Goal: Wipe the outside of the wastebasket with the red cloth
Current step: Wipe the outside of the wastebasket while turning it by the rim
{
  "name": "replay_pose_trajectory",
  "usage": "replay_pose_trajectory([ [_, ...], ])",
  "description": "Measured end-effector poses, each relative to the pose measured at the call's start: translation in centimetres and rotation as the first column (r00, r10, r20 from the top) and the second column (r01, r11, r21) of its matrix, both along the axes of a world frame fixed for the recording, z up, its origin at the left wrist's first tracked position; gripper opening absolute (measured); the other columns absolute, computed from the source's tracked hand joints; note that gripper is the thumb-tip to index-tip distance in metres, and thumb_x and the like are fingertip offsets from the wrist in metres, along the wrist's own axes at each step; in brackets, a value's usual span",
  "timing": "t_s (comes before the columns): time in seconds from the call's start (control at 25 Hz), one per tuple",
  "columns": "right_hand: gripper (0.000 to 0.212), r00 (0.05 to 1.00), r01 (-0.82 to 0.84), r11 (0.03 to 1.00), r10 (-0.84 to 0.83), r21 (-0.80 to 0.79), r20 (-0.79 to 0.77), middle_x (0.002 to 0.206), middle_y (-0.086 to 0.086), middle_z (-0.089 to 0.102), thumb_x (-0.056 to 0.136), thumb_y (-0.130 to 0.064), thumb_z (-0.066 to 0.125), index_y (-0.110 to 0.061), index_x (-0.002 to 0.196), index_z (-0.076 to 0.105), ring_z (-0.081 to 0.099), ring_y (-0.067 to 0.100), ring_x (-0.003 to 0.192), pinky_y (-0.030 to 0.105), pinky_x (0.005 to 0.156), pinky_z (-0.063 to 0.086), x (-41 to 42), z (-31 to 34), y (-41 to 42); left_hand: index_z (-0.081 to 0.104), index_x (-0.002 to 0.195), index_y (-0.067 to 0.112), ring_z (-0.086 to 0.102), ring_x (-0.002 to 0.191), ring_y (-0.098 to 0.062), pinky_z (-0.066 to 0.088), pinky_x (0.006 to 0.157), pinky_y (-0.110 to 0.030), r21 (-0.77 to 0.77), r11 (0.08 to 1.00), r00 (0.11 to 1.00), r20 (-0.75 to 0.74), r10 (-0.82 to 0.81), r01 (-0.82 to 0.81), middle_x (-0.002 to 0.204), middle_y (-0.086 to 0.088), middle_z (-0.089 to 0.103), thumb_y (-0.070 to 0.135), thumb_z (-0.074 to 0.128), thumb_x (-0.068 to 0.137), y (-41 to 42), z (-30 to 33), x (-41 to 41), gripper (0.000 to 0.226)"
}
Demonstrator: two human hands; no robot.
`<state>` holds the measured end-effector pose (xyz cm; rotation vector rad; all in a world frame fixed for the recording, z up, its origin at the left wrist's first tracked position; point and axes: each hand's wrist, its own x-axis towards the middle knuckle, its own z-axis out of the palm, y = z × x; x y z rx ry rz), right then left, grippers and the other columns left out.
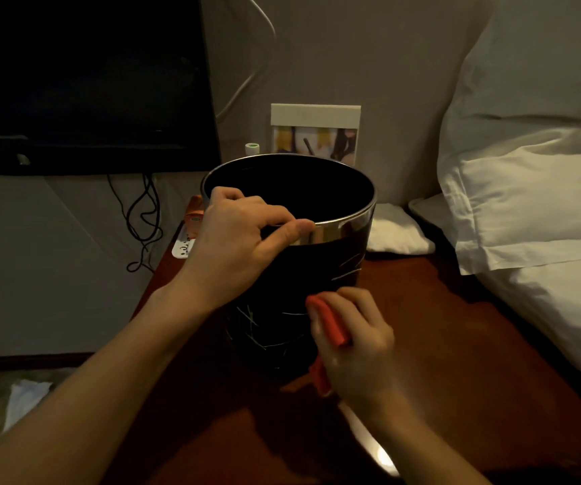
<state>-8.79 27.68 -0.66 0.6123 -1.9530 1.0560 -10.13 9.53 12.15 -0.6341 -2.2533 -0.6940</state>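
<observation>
**Upright on the nightstand**

Behind the wastebasket [292, 260] stand a photo frame [315, 133] and a small bottle [252, 149]; pillows [534, 204] crowd its right. It stands mouth up on the wooden table [457, 327]. The left hand [236, 239] grips its rim; the right hand [352, 341] presses the clutched red cloth [327, 322] against its side.

wastebasket [282, 302]: glossy black wall with thin pale scratch-like lines, polished mirror-bright metal band [334, 232] round the rim. red cloth [327, 322]: soft matt fabric, folded. surface [457, 344]: dark red-brown wood, smooth, semi-gloss with a light reflection at the near edge. pillows [527, 190] at right edge: white matt cloth, creased.
</observation>
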Motion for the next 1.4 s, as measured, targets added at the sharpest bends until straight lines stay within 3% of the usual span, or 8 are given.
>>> replay_pose_trajectory([
  [0.28, 0.017, 0.981, 0.094, 0.983, -0.118, -0.159, -0.151, 0.102, 0.01, 0.063, 0.09, -0.006, 0.073, 0.004, 0.103, 0.073, 0.052, 0.0, 0.096, 0.005, 0.088, 0.037, -1.3, 5.0, 0.7, 0.07, 0.086, 0.032, 0.057, 0.075, -0.003, 0.028, 0.09, -0.021, -0.003, 0.999, 0.999, 0.008, -0.037, 0.037, 0.075, 0.012, 0.066, 0.052, 0.049, 0.09, -0.7, 0.1, 0.0, 0.029],
  [0.48, 0.028, 1.0, -0.011, 1.0, 0.011, 0.005, 0.006, 0.113, 0.0, 0.059, 0.094, -0.025, 0.066, -0.004, 0.112, 0.071, 0.052, -0.002, 0.099, 0.011, 0.08, 0.047, 0.0, -0.4, 0.0, 0.062, 0.081, 0.039, 0.059, 0.078, -0.009, 0.027, 0.092, -0.017, 0.033, 0.998, 0.997, 0.037, -0.062, 0.061, 0.075, 0.012, 0.067, 0.051, 0.053, 0.088, -1.4, 0.4, -0.1, 0.016],
  [0.6, 0.026, 0.999, 0.019, 0.999, -0.02, -0.035, -0.047, 0.108, 0.007, 0.063, 0.093, -0.021, 0.068, 0.0, 0.107, 0.072, 0.052, -0.001, 0.097, 0.006, 0.083, 0.042, -0.8, 1.0, 0.4, 0.061, 0.08, 0.043, 0.06, 0.078, -0.009, 0.026, 0.091, -0.013, 0.027, 0.997, 0.996, 0.056, -0.075, 0.074, 0.076, 0.011, 0.068, 0.048, 0.054, 0.088, -1.8, 0.7, -0.1, 0.011],
  [0.76, 0.018, 0.985, 0.082, 0.987, -0.101, -0.137, -0.141, 0.104, 0.006, 0.061, 0.089, -0.007, 0.074, 0.003, 0.105, 0.073, 0.051, -0.008, 0.096, 0.006, 0.087, 0.038, -1.5, 4.3, 0.8, 0.064, 0.079, 0.04, 0.061, 0.077, -0.008, 0.029, 0.09, -0.018, 0.036, 0.995, 0.993, 0.066, -0.095, 0.093, 0.077, 0.013, 0.068, 0.047, 0.055, 0.088, -2.2, 0.9, -0.1, 0.015],
  [0.96, 0.03, 1.0, -0.001, 1.0, 0.001, 0.024, -0.011, 0.11, 0.002, 0.06, 0.092, -0.025, 0.067, -0.002, 0.11, 0.071, 0.051, -0.002, 0.098, 0.008, 0.08, 0.045, -0.1, -0.4, 0.1, 0.072, 0.078, 0.028, 0.064, 0.077, -0.009, 0.035, 0.094, -0.03, 0.062, 0.992, 0.989, 0.094, -0.114, 0.108, 0.078, 0.015, 0.069, 0.046, 0.056, 0.088, -3.2, 0.6, -0.4, 0.026],
  [1.2, 0.02, 0.989, 0.052, 0.992, -0.067, -0.115, -0.129, 0.104, 0.009, 0.063, 0.091, -0.011, 0.071, 0.002, 0.105, 0.073, 0.053, -0.002, 0.096, 0.006, 0.087, 0.039, -1.4, 4.0, 0.7, 0.069, 0.077, 0.034, 0.064, 0.075, -0.008, 0.039, 0.093, -0.036, 0.055, 0.992, 0.988, 0.092, -0.121, 0.117, 0.077, 0.012, 0.07, 0.05, 0.06, 0.083, -3.0, 0.9, -0.2, 0.02],
  [1.32, 0.023, 0.998, 0.028, 0.997, -0.033, -0.075, -0.055, 0.107, 0.001, 0.059, 0.092, -0.017, 0.068, 0.0, 0.107, 0.072, 0.053, -0.004, 0.096, 0.006, 0.084, 0.04, -0.8, 1.8, 0.8, 0.066, 0.075, 0.039, 0.065, 0.075, -0.009, 0.038, 0.093, -0.034, 0.061, 0.991, 0.988, 0.098, -0.122, 0.116, 0.076, 0.011, 0.07, 0.053, 0.062, 0.081, -3.0, 1.1, -0.3, 0.016],
  [1.4, 0.027, 0.997, -0.022, 0.999, 0.024, -0.035, 0.076, 0.109, -0.004, 0.059, 0.094, -0.026, 0.066, -0.005, 0.109, 0.072, 0.057, -0.001, 0.093, 0.014, 0.077, 0.049, -0.1, -1.1, 0.7, 0.067, 0.074, 0.039, 0.065, 0.076, -0.009, 0.037, 0.095, -0.036, 0.059, 0.99, 0.985, 0.113, -0.131, 0.125, 0.076, 0.013, 0.07, 0.055, 0.062, 0.08, -3.2, 1.1, -0.5, 0.017],
])
